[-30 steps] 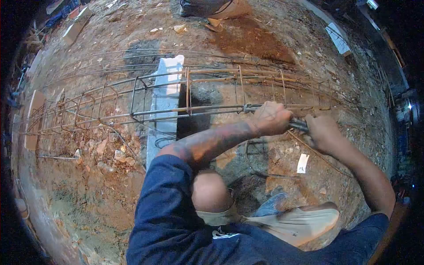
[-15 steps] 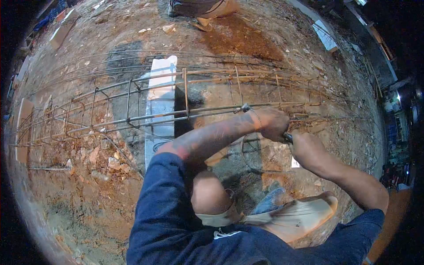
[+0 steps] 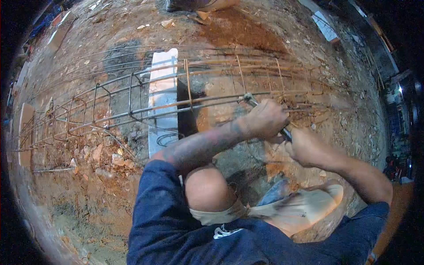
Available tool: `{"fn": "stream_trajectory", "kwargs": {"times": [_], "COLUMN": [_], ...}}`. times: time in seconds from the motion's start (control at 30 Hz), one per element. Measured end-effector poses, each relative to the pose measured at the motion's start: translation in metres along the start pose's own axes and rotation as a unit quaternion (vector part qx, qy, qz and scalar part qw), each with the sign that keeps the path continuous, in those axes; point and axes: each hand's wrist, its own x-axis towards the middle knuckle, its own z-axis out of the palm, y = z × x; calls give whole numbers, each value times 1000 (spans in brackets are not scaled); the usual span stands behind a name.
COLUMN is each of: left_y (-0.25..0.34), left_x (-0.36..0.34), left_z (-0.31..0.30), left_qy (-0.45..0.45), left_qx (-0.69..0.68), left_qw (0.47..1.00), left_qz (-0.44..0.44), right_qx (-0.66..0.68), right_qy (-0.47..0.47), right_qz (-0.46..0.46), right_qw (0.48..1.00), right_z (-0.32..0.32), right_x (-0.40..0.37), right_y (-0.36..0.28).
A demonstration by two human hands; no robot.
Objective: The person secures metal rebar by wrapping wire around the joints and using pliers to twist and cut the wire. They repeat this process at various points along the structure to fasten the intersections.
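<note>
- My left grip (image 3: 266, 118) and right grip (image 3: 305, 145) are closed round a tool (image 3: 287, 133), its head at the rebar cage's (image 3: 189, 84) near bars.
- Cage crosses over a pale block (image 3: 162, 90); wire loops (image 3: 167, 139) overlie that.
- My left forearm obstructs the block's near end.
- Stones (image 3: 117, 160) lie left; another person's shoe (image 3: 175, 5) stands beyond.

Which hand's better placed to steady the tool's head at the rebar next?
Probably the left hand: it grips the tool nearer its head, by the rebar cage; the right hand sits farther back.
</note>
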Motion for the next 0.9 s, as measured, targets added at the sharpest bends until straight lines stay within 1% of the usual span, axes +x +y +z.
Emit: {"fn": "stream_trajectory", "kwargs": {"times": [0.03,0.1,0.13,0.17,0.2,0.23,0.27,0.3,0.33,0.37,0.4,0.43,0.47,0.5,0.53,0.57,0.63,0.67,0.7,0.73,0.77,0.8,0.83,0.87,0.9], "left_y": [0,0,-5,-4,-3,-4,-10,-14,-13,-12,-9,-6,-7,-9,-17,-18,-20,-14,-9,-3,1,-4,-3,-2,1], "left_x": [2,14,9,3,-8,-15,-15,-15,-17,-20,-22,-21,-16,-9,-5,-2,12,4,-4,-12,-13,-12,-11,-12,-13], "left_z": [0,-9,9,13,15,19,24,29,29,28,27,21,14,9,16,23,30,28,26,22,21,38,34,30,26], "left_qy": [-5,-103,-85,-85,1,85,168,171,186,200,183,181,99,16,197,196,135,178,175,130,89,208,209,200,188], "left_qx": [-6,-39,-12,-12,-25,-38,-69,-69,-69,-67,-87,-86,-36,15,-12,-15,-46,12,16,28,38,-9,-12,-24,-35], "left_qw": [1000,994,996,996,999,994,977,977,973,969,972,973,989,996,962,962,977,974,974,984,991,970,969,973,976], "left_qz": [0,-1,4,6,31,59,110,111,122,131,116,113,101,90,188,187,158,142,143,121,98,126,129,116,102], "right_qx": [5,-100,-105,-105,56,217,526,523,613,694,686,685,448,158,133,134,-22,-24,23,74,76,425,707,647,648], "right_qy": [-6,58,84,85,-4,-92,-130,-128,-163,-196,-213,-216,-100,30,54,52,91,96,121,144,145,-2,-146,-160,-161], "right_qz": [2,-2,-7,-5,-14,-23,52,53,70,85,129,128,44,-43,-20,-18,14,13,-37,-84,-82,35,145,84,86], "right_qw": [1000,993,991,991,998,971,839,841,770,687,684,684,887,986,989,989,995,995,992,983,983,904,677,740,740], "right_z": [6,17,28,21,10,5,27,33,35,36,40,42,44,45,34,35,33,33,39,44,46,47,46,42,38], "right_x": [1,8,9,5,0,-4,-1,-4,-8,-10,-4,-1,1,2,-6,-6,-3,-5,-9,-11,-11,-11,-11,-10,-9], "right_y": [7,20,20,15,9,5,15,18,16,14,15,17,20,22,16,17,24,25,23,21,24,29,31,32,32]}}
